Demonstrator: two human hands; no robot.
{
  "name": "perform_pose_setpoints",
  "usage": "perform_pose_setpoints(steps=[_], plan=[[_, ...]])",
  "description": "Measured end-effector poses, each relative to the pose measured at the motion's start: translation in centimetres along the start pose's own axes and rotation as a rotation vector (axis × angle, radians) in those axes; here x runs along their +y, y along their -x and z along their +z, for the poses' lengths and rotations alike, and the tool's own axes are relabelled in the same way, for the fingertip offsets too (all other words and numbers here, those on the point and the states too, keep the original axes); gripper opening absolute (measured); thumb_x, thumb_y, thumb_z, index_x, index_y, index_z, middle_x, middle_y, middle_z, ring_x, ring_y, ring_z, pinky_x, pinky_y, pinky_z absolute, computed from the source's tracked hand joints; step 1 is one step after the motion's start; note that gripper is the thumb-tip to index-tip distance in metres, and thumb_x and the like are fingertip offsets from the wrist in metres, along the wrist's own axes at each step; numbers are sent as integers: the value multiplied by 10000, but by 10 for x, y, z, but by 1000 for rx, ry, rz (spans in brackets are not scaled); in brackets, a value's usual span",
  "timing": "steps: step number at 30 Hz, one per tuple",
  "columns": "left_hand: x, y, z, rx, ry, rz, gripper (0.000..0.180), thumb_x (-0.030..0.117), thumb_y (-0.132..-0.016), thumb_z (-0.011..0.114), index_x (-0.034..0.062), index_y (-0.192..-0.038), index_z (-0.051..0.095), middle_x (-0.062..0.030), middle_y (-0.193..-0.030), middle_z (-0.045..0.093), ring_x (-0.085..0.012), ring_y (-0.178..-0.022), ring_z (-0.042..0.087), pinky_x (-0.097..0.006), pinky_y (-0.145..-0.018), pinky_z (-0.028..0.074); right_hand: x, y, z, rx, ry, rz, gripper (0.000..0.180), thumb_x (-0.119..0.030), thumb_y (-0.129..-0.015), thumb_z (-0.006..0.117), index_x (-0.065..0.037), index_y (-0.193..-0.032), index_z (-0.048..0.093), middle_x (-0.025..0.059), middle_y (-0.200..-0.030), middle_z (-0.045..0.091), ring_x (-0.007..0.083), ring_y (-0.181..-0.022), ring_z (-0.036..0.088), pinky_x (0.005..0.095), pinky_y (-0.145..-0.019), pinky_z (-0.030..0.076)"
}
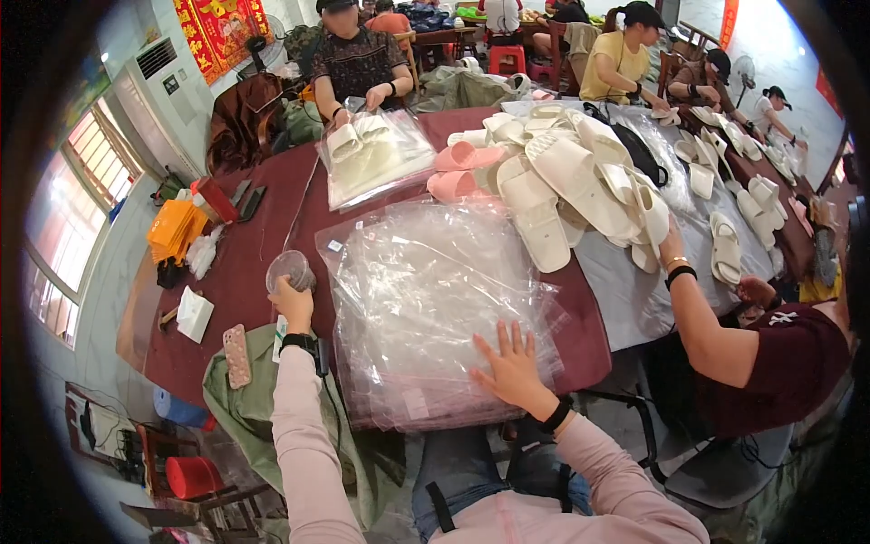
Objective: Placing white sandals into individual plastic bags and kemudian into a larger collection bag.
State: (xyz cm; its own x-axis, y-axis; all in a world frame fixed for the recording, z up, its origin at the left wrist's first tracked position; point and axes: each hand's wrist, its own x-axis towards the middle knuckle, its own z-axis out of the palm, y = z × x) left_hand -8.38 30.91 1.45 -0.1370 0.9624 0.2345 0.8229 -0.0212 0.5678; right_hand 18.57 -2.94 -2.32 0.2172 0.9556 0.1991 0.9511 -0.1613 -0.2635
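Glossy clear bag stack (426, 308) under right hand (512, 367)

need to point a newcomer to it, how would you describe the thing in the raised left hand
Start at the dark red table and its stack of clear plastic bags. Just left of the stack, the left hand holds up a small round clear container, the only round see-through thing there.
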Motion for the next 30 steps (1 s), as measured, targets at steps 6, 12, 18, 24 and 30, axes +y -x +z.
perform_pose_setpoints(steps=[6,12,18,24,30], plan=[[54,71,-5,65,-153,674,557,279,-748,639,74,-1240,473,-295,-1250,404,-437,-1167,385,-518,-957,313,2,-3,-4,30,13,4,627,-530,-837,484,-249,-1382,351,251,-1422,255,451,-1329,177,613,-1030,140],[109,218,-32,-554,-263,847,532,414,-769,624,174,-1232,515,-223,-1217,465,-385,-1094,443,-502,-899,352,3,-10,-1,107,29,55,660,-549,-814,505,-223,-1372,373,246,-1405,297,441,-1319,219,616,-1025,153],[105,255,-21,-487,-344,904,633,492,-781,589,212,-1328,436,-286,-1376,298,-484,-1254,277,-613,-977,230,6,-14,6,131,37,83,654,-561,-797,520,-202,-1336,431,221,-1391,339,426,-1309,254,617,-1021,161],[104,260,-7,-492,-269,923,672,558,-776,560,244,-1351,407,-287,-1412,226,-505,-1290,188,-653,-996,151,28,-14,-12,-63,-72,-86,634,-495,-823,529,-132,-1330,413,153,-1392,362,370,-1312,277,558,-1028,241],[110,274,6,-483,-279,915,679,588,-765,554,266,-1346,411,-293,-1413,222,-523,-1291,162,-676,-979,136,41,-13,-32,-6,-96,-114,544,-392,-833,565,-106,-1284,459,154,-1360,404,354,-1257,361,506,-1022,275]])
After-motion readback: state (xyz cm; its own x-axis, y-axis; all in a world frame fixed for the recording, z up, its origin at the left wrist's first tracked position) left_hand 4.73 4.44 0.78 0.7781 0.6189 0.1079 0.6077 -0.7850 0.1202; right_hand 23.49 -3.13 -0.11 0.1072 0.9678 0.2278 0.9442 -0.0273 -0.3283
